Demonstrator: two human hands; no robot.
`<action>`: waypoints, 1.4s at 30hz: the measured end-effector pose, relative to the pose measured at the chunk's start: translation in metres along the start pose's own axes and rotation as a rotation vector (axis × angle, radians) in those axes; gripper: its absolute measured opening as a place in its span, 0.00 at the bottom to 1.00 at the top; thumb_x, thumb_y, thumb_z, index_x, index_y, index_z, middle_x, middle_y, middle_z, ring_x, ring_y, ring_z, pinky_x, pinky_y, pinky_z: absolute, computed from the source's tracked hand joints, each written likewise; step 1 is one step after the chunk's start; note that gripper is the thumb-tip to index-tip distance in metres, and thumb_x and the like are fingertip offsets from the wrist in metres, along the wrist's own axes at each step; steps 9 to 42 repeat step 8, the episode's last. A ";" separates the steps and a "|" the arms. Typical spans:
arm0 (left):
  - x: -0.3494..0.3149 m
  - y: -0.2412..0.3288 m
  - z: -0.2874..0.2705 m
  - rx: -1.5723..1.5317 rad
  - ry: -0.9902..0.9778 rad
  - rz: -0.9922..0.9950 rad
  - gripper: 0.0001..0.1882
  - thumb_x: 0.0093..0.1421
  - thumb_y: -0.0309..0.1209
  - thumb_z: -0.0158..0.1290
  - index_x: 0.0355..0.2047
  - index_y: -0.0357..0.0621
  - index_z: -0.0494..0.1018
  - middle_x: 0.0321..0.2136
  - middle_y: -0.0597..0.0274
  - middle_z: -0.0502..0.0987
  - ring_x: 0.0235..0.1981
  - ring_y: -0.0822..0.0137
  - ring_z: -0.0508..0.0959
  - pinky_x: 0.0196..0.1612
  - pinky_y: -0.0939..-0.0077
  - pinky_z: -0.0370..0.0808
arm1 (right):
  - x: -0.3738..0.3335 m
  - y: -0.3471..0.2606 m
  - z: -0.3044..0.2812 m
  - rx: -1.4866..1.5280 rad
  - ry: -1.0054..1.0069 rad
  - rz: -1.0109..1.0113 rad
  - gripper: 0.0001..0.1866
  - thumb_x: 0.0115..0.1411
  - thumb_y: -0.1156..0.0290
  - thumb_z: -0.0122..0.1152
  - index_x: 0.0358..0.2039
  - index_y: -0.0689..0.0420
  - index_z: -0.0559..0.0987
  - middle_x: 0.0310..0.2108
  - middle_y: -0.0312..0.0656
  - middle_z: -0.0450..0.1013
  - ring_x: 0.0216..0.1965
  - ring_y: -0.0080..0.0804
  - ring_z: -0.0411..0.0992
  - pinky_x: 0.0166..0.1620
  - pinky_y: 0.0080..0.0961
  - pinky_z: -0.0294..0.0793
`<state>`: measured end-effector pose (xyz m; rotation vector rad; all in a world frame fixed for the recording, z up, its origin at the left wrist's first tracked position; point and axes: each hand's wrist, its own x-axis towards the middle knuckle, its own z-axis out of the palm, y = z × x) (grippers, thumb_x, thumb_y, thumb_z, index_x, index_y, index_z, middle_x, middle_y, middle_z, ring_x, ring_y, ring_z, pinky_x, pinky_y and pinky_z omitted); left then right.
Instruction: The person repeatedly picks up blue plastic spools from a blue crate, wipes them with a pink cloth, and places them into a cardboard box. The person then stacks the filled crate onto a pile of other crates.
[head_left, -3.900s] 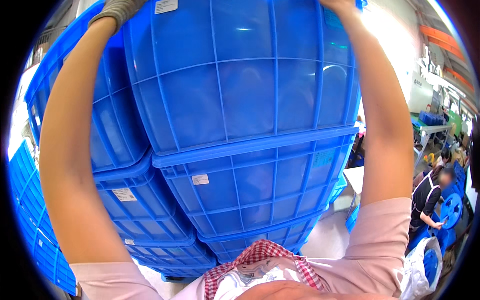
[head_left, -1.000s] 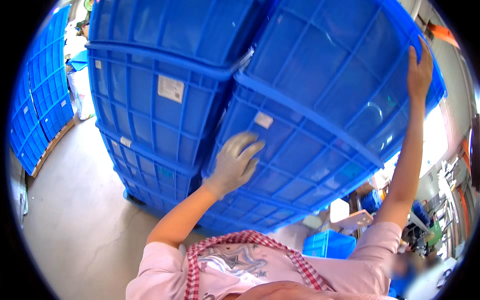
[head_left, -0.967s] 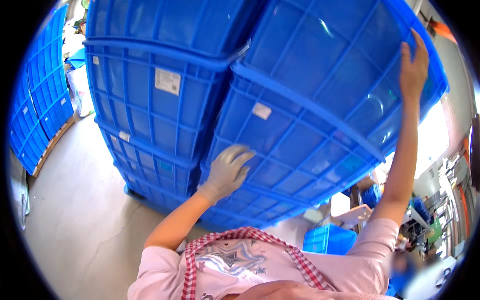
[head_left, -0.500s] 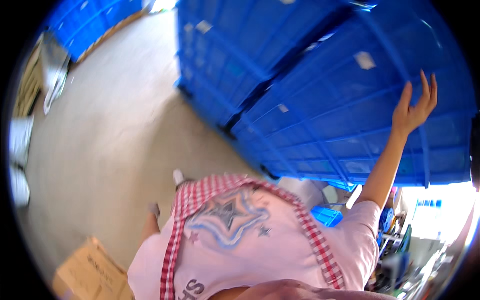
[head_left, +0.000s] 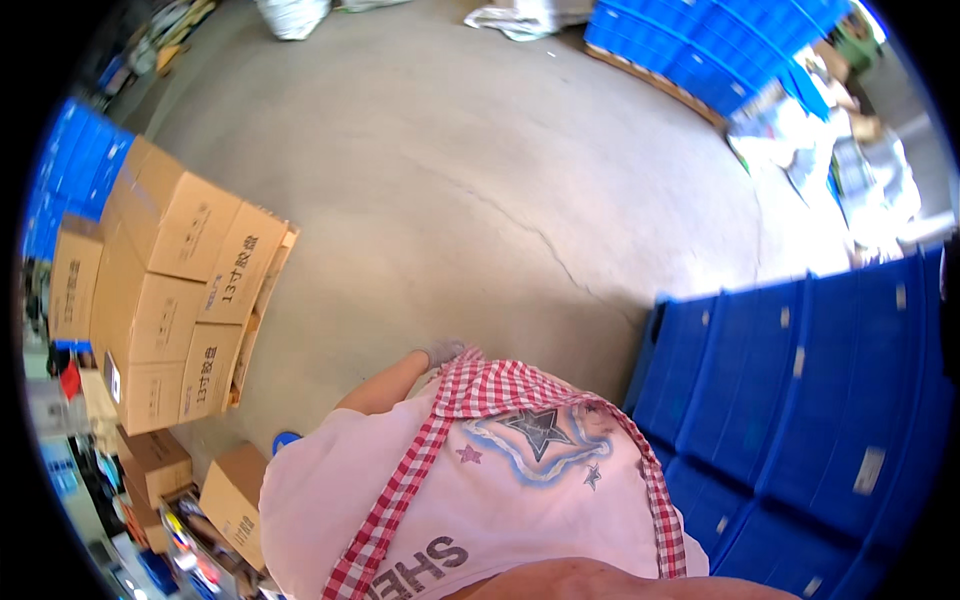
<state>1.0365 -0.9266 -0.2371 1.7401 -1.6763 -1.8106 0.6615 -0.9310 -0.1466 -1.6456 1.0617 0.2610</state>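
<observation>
My left hand, in a greyish glove, is low in front of me against the upper edge of a red-and-white checked apron. Its fingers are too small and partly hidden to show whether they grip the cloth. No right hand shows in the head view. To my right stands a tall stack of blue plastic crates with small white labels.
Brown cartons are stacked on a wooden pallet at left, with an open box nearer me. More blue crates sit on a pallet at the far right, beside white sacks. The concrete floor has a crack.
My view has swung left, bringing the carton stack in. My right hand, spread against the blue crates before, is out of view. My left hand has come up to the apron.
</observation>
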 end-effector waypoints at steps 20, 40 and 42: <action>0.079 -0.069 -0.042 0.203 0.861 0.055 0.20 0.55 0.39 0.47 0.42 0.39 0.76 0.45 0.39 0.76 0.53 0.51 0.73 0.57 0.62 0.67 | 0.062 0.072 -0.167 -0.005 0.511 0.078 0.29 0.60 0.49 0.55 0.56 0.55 0.71 0.45 0.52 0.76 0.43 0.46 0.77 0.47 0.36 0.75; 0.079 -0.069 -0.042 0.203 0.861 0.055 0.20 0.55 0.39 0.47 0.42 0.39 0.76 0.45 0.39 0.76 0.53 0.51 0.73 0.57 0.62 0.67 | 0.062 0.072 -0.167 -0.005 0.511 0.078 0.29 0.60 0.49 0.55 0.56 0.55 0.71 0.45 0.52 0.76 0.43 0.46 0.77 0.47 0.36 0.75; 0.079 -0.069 -0.042 0.203 0.861 0.055 0.20 0.55 0.39 0.47 0.42 0.39 0.76 0.45 0.39 0.76 0.53 0.51 0.73 0.57 0.62 0.67 | 0.062 0.072 -0.167 -0.005 0.511 0.078 0.29 0.60 0.49 0.55 0.56 0.55 0.71 0.45 0.52 0.76 0.43 0.46 0.77 0.47 0.36 0.75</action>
